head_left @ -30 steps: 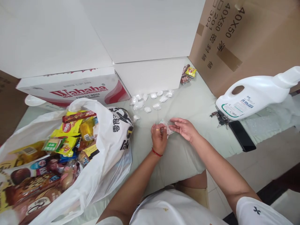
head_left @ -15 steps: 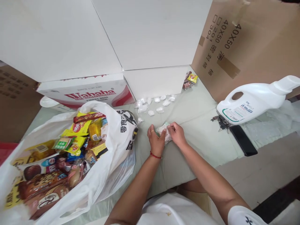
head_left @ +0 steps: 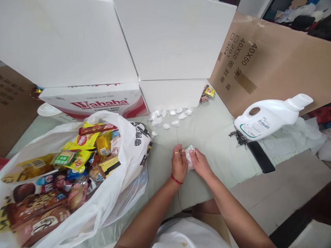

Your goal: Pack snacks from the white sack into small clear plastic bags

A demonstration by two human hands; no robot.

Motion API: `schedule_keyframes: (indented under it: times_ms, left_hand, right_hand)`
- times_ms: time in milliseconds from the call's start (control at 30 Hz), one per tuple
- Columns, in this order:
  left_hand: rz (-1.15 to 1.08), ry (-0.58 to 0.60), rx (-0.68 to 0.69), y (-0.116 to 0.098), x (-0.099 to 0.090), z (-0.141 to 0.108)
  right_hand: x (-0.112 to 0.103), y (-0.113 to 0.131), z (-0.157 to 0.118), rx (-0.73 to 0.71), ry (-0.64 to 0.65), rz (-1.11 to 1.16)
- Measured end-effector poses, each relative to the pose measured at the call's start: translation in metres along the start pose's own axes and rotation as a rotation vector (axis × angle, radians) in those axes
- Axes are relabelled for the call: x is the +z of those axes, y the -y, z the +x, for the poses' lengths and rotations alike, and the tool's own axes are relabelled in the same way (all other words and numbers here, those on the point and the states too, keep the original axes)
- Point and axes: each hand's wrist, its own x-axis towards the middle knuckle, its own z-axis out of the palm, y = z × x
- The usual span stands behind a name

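Note:
A small crinkled plastic packet (head_left: 190, 157), whitish with a touch of green, is held between both hands above the table. My left hand (head_left: 179, 164), wearing a ring and a red bracelet, is closed against the packet's left side with curled fingers. On the other side, my right hand (head_left: 202, 164) pinches it with the thumb on top. The fingers hide part of the packet, and its contents are too small to make out. Several small white wrapped pieces (head_left: 157, 121) lie on the table beyond my hands.
A white plastic bag (head_left: 129, 165) full of packaged snacks stands left. At right are a white detergent bottle (head_left: 269, 117), keys (head_left: 240, 139) and a phone (head_left: 261, 156). A Wahaha carton (head_left: 103, 101), white panels (head_left: 176, 41) and a cardboard box (head_left: 274, 65) surround the table (head_left: 219, 137).
Both hands, with the packet, have shifted slightly right and nearer my body. The packet is now more upright and more covered by fingers. The camera view has tilted a little.

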Motion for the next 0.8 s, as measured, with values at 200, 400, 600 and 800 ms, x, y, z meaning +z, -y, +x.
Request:
schedule_keyframes:
  times_ms: [200,400,600,800]
  left_hand:
    - [-0.034,0.138,0.084,-0.011,0.007,-0.009]
    - [0.045,0.206,0.124,-0.018,-0.049,-0.020]
    - [0.122,0.246,0.045,-0.007,-0.113,-0.038]
    - [0.120,0.244,-0.013,0.005,-0.129,-0.039]
  right_hand:
    - [-0.028,-0.010,-0.031,0.327,0.061,0.389]
    - [-0.126,0.004,0.100,0.486,-0.485,0.256]
    - [-0.198,0.081,0.241,0.328,-0.476,0.298]
    - [-0.115,0.060,0.226,0.164,-0.448,0.093]
